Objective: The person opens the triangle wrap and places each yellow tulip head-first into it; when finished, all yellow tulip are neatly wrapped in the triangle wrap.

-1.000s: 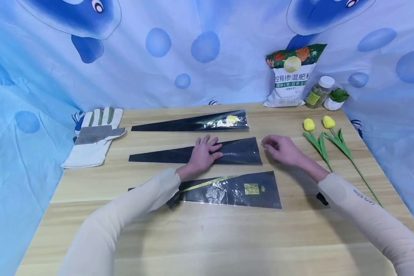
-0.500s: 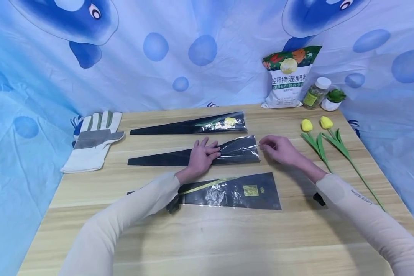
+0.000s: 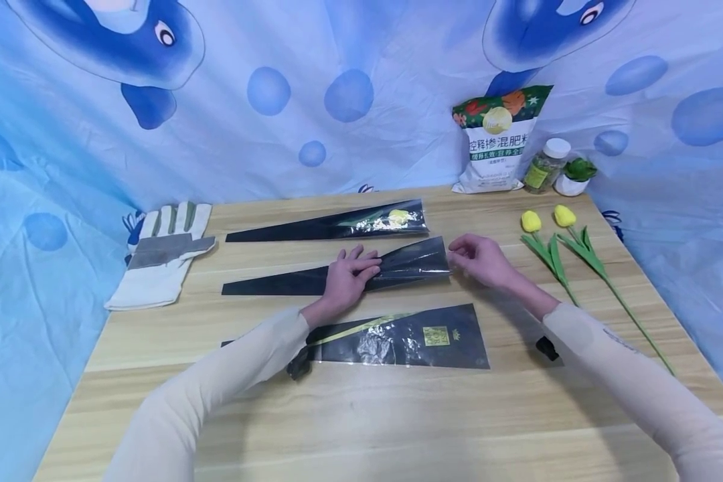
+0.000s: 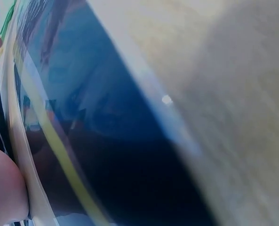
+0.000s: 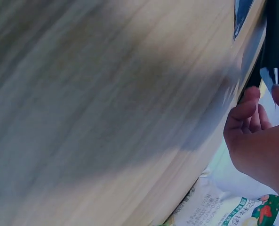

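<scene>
A black, clear-fronted flower sleeve point(image 3: 412, 262) lies across the middle of the table, narrow end to the left. My left hand point(image 3: 345, 281) rests on it, fingers stretched over the film. At the wide right end, my right hand point(image 3: 480, 261) pinches the sleeve's edge between thumb and fingers, and the film there is raised. In the right wrist view, this hand point(image 5: 259, 136) is curled at the dark film point(image 5: 278, 37). Behind lies another sleeve point(image 3: 319, 224) with a yellow tulip point(image 3: 399, 217) inside. A third sleeve point(image 3: 391, 341) with gold print lies in front.
Two yellow artificial tulips point(image 3: 565, 215) point(image 3: 531, 221) lie to the right. A fertilizer bag point(image 3: 497, 144), a lidded jar point(image 3: 545, 167) and a small potted plant point(image 3: 575, 177) stand at the back right. A work glove point(image 3: 165, 251) lies at the left.
The middle sleeve's wide end has lifted and its film has creased and opened up at my right hand. My left thumb and fingers have drawn closer together. The view has shifted slightly.
</scene>
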{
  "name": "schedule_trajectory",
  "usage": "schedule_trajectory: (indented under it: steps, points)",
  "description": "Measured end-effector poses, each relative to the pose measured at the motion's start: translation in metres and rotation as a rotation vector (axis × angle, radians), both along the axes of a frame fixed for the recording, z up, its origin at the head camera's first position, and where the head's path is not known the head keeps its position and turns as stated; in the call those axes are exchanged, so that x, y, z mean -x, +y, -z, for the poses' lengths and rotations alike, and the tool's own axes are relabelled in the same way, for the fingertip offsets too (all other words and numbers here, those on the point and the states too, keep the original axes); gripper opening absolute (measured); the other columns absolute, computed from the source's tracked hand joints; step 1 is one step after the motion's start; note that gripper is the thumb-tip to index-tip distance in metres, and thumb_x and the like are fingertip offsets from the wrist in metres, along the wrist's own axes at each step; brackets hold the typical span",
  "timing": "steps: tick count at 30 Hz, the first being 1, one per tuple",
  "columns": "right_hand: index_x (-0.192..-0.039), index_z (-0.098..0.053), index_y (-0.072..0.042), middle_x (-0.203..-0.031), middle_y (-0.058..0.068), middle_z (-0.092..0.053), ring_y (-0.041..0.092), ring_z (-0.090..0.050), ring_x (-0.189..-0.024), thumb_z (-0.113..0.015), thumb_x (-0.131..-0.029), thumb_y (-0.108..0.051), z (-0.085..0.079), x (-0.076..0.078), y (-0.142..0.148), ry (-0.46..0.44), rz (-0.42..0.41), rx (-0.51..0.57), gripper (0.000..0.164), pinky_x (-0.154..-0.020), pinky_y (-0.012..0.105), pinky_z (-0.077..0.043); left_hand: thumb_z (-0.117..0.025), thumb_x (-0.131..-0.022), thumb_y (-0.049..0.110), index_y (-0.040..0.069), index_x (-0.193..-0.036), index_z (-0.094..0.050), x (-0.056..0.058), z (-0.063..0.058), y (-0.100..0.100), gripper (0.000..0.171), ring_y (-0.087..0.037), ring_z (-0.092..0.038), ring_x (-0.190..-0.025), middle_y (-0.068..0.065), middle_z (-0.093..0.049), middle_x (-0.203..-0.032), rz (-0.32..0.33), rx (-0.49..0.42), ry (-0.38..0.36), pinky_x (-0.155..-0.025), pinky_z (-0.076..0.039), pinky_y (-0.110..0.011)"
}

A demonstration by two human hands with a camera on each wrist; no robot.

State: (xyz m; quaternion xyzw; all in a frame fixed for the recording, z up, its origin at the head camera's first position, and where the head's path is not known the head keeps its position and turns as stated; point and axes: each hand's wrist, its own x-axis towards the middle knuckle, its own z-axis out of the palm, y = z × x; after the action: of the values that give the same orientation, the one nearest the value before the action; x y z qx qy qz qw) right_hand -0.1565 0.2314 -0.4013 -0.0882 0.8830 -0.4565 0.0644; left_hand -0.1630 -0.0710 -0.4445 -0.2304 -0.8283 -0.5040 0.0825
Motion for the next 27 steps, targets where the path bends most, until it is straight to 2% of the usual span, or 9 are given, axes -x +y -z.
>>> schedule_trajectory:
  steps: [3,6,9,11,13,17,19,22,27]
  points:
    - [-0.112,-0.063,0.009,-0.093,0.017,-0.068,0.028,-0.063,-0.076,-0.070,-0.093,-0.008,0.004,0.002,-0.001,0.011,-0.015,-0.037,0.026,-0.065,0.030,-0.056,-0.075,-0.087,0.001,-0.004,-0.102,-0.076,0.000,0.001,-0.001,0.016,-0.044,-0.050,-0.129,-0.020,-0.069,-0.113,-0.011,-0.030,0.000,-0.116,-0.018,-0.061]
    - [-0.107,-0.064,0.009,-0.089,0.015,-0.068,0.026,-0.063,-0.077,-0.071,-0.091,-0.004,0.005,0.003,0.000,0.075,-0.025,-0.091,0.022,-0.069,0.030,-0.054,-0.076,-0.086,0.000,-0.004,-0.100,-0.076,-0.001,0.001,-0.001,0.014,-0.043,-0.053,-0.127,-0.020,-0.071,-0.110,-0.025,-0.057,-0.001,-0.116,-0.019,-0.060]
    - [-0.103,-0.066,0.009,-0.085,0.016,-0.068,0.026,-0.062,-0.074,-0.067,-0.093,-0.004,-0.002,0.002,-0.001,0.149,0.039,-0.097,0.017,-0.066,0.028,-0.052,-0.076,-0.086,0.001,-0.004,-0.100,-0.076,-0.001,0.001,-0.001,0.015,-0.044,-0.053,-0.126,-0.020,-0.071,-0.109,-0.025,-0.059,0.007,-0.116,-0.019,-0.060]
    - [-0.102,-0.067,0.007,-0.085,0.017,-0.068,0.027,-0.061,-0.073,-0.064,-0.097,-0.010,-0.012,-0.001,-0.006,0.165,0.091,-0.066,0.019,-0.064,0.028,-0.051,-0.076,-0.087,0.002,-0.004,-0.101,-0.076,0.000,0.001,-0.001,0.015,-0.044,-0.053,-0.126,-0.019,-0.071,-0.110,-0.027,-0.046,0.017,-0.116,-0.019,-0.060]
    - [-0.103,-0.068,0.005,-0.085,0.019,-0.068,0.030,-0.063,-0.073,-0.062,-0.100,-0.020,-0.022,-0.004,-0.013,0.136,0.109,-0.028,0.026,-0.063,0.030,-0.052,-0.076,-0.087,0.002,-0.003,-0.101,-0.076,-0.001,0.001,-0.002,0.015,-0.044,-0.053,-0.125,-0.019,-0.071,-0.110,-0.031,-0.042,0.026,-0.116,-0.019,-0.060]
    - [-0.105,-0.072,0.001,-0.089,0.017,-0.070,0.031,-0.064,-0.076,-0.064,-0.099,-0.036,-0.033,-0.007,-0.029,0.023,0.036,-0.016,0.039,-0.066,0.034,-0.052,-0.076,-0.086,0.001,-0.003,-0.100,-0.077,-0.001,0.003,-0.005,0.015,-0.043,-0.054,-0.125,-0.019,-0.071,-0.110,-0.047,-0.041,0.037,-0.116,-0.020,-0.060]
    - [-0.104,-0.074,0.000,-0.092,0.015,-0.072,0.029,-0.063,-0.078,-0.066,-0.098,-0.036,-0.035,-0.007,-0.035,-0.019,0.021,-0.005,0.037,-0.069,0.035,-0.052,-0.076,-0.086,0.001,-0.003,-0.100,-0.077,-0.002,0.004,-0.004,0.015,-0.043,-0.054,-0.125,-0.019,-0.071,-0.110,-0.049,-0.034,0.039,-0.116,-0.020,-0.060]
    - [-0.109,-0.073,0.000,-0.099,0.013,-0.072,0.023,-0.060,-0.075,-0.066,-0.098,-0.030,-0.033,-0.006,-0.038,-0.072,0.054,0.045,0.032,-0.075,0.035,-0.051,-0.076,-0.087,0.004,-0.002,-0.102,-0.076,-0.002,0.005,-0.003,0.016,-0.041,-0.054,-0.126,-0.017,-0.071,-0.112,-0.046,-0.010,0.040,-0.117,-0.021,-0.058]
    - [-0.115,-0.070,0.000,-0.080,0.011,-0.066,0.016,-0.049,-0.055,-0.065,-0.099,-0.029,-0.032,-0.006,-0.035,-0.164,0.113,0.122,0.034,-0.066,0.039,-0.052,-0.076,-0.087,0.005,-0.002,-0.102,-0.077,-0.004,0.003,-0.001,0.016,-0.040,-0.055,-0.125,-0.017,-0.071,-0.111,-0.042,-0.005,0.046,-0.117,-0.021,-0.058]
